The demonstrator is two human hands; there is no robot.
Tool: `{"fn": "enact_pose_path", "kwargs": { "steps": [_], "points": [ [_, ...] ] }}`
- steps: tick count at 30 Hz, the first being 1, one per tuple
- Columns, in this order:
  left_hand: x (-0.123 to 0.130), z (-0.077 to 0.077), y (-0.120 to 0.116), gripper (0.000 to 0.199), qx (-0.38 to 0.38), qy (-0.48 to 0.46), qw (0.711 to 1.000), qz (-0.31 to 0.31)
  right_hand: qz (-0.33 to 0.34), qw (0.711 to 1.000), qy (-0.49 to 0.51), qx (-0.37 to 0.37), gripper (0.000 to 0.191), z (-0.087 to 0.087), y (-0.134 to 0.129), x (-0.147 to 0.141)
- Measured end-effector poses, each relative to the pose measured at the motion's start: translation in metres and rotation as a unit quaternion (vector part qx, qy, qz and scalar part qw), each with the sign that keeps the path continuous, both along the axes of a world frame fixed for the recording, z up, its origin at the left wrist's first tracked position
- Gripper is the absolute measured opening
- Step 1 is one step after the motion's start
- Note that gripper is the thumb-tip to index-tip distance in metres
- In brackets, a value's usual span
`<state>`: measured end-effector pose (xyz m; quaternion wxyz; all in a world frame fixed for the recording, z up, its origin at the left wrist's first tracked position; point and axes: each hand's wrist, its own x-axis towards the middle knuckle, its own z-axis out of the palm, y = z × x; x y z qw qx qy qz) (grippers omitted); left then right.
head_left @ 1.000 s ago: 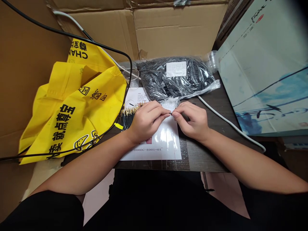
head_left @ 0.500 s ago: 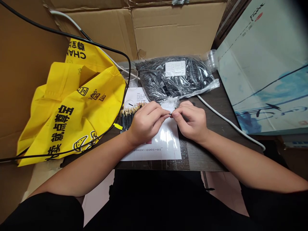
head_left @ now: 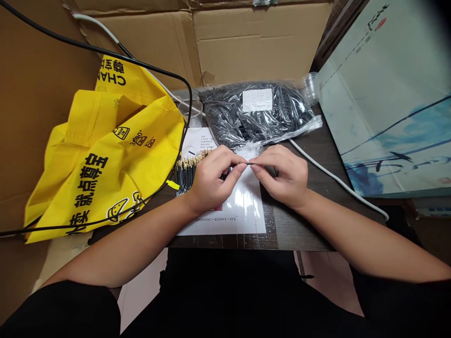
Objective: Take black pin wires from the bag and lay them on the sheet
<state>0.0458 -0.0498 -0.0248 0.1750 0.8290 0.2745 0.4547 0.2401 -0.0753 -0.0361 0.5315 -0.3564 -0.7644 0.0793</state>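
My left hand (head_left: 213, 180) and my right hand (head_left: 278, 176) meet above a printed sheet in a clear sleeve (head_left: 243, 206). Their fingertips pinch a thin black wire end (head_left: 249, 164) between them. Just left of my left hand, a row of black wires with gold-coloured terminals (head_left: 186, 173) lies on the sheet, partly hidden by that hand. A small clear plastic bag (head_left: 249, 150) sits just beyond my fingers. Behind it lies a large clear bag of black wires (head_left: 257, 112) with a white label.
A yellow fabric bag (head_left: 105, 159) lies left of the hands, crossed by a black cable (head_left: 186, 89). Clear plastic cups (head_left: 190, 112) stand at the back. A white cable (head_left: 327, 171) runs along the dark wooden tabletop (head_left: 306, 225). Cardboard (head_left: 246, 42) walls the back; a printed board stands right.
My hands have risen slightly, and the pinched wire end has moved up with them. My left fingers have shifted, showing more black wire beneath that hand.
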Motion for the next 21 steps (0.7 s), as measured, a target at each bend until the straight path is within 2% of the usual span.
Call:
{"fn": "enact_pose_path", "kwargs": {
  "steps": [6,12,17,21],
  "points": [
    [0.0,-0.002,0.001,0.007,0.037,0.002,0.999,0.006,-0.008,0.999,0.018,-0.035,0.013,0.002,-0.004,-0.002],
    [0.0,-0.002,0.002,0.008,0.039,0.012,0.999,0.011,-0.017,0.997,0.033,-0.074,0.008,0.003,-0.007,-0.004],
    [0.002,0.002,-0.001,0.008,-0.047,-0.009,0.999,0.012,-0.023,0.996,0.057,-0.068,0.013,0.005,-0.007,-0.007],
    [0.004,0.002,-0.002,0.012,-0.139,-0.043,0.989,0.008,-0.009,0.987,0.108,-0.116,0.007,0.008,-0.005,-0.012]
  ]
}}
